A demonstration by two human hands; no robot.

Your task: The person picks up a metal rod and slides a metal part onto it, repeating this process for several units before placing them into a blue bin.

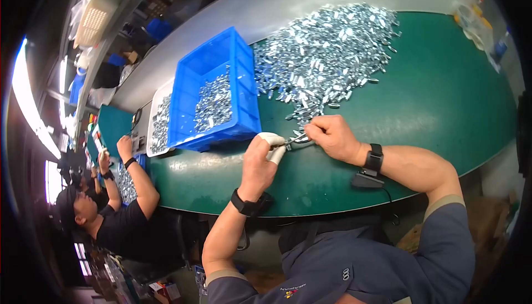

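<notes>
Slim metal piece [298,139] slants far and right from your left hand [259,159] to your right hand [339,140], both pinching it.

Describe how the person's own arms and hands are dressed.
Short dark grey-blue sleeves end in tan cuffs. Black bands circle both wrists; a black box and thin dark cable show by the right one. The left hand wears white finger coverings; the right hand shows none.
</notes>
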